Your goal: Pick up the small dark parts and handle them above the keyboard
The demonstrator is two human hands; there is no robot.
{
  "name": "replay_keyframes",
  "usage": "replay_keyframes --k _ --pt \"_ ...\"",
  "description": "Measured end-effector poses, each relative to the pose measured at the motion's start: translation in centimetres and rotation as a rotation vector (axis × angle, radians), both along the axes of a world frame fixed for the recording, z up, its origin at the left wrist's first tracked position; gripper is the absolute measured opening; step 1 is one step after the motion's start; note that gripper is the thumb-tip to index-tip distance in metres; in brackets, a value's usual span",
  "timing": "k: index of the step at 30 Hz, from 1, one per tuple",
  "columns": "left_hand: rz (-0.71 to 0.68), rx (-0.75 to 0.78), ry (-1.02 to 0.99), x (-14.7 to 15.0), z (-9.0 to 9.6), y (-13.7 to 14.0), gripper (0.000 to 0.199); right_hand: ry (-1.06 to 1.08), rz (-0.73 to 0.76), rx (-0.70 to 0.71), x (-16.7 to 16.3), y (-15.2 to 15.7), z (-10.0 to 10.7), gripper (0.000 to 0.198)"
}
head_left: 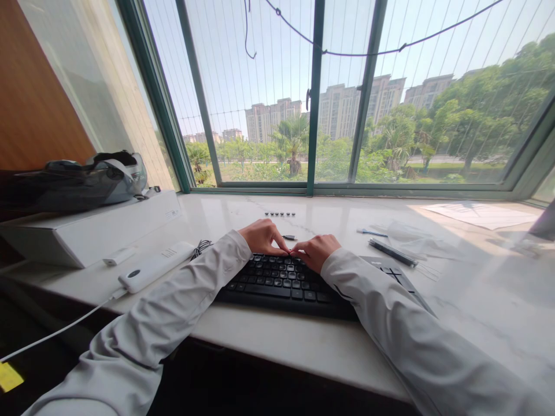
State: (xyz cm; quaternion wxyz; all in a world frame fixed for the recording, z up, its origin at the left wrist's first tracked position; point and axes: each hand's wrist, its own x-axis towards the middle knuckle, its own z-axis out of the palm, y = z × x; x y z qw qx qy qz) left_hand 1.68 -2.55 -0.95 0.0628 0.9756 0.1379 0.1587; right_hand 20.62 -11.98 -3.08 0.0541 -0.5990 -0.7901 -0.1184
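On the pale surface [269, 341] the black keyboard [281, 286] lies at six o'clock, where the left hand [263, 237] and right hand [315, 250] meet, fingers pinched narrow at its top edge, seemingly prying a keycap, needing steady upward pull.

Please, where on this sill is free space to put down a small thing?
Bare marble lies between the keyboard and the window frame, beyond the row of small dark pieces. Left is crowded by the white box and power bank; right holds pens and papers.
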Motion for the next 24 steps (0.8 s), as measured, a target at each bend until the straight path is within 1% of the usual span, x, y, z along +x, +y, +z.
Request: replay_keyframes --k 6,9,13,18,21,24 --pt "0.003 0.08 -0.007 0.0 -0.3 0.1 0.019 0.002 -0.008 0.009 0.0 0.0 0.0 0.039" --pt "-0.005 0.11 0.016 0.0 -0.1 -0.1 0.019 -0.001 -0.01 0.018 0.0 0.1 -0.1 0.038" --pt "0.033 0.184 0.088 -0.1 0.7 -1.1 0.019 -0.021 0.013 0.042 0.1 0.1 -0.2 0.037" --pt "0.064 0.348 0.166 0.0 1.6 -2.9 0.021 -0.091 0.09 0.068 0.1 -0.5 0.2 0.038" --pt "0.078 0.411 0.208 0.3 1.8 -3.7 0.02 -0.135 0.132 0.064 -0.1 -1.0 0.6 0.037" --pt "0.094 0.448 0.234 0.7 1.7 -4.3 0.022 -0.164 0.122 0.044 -0.3 -1.3 0.7 0.037"
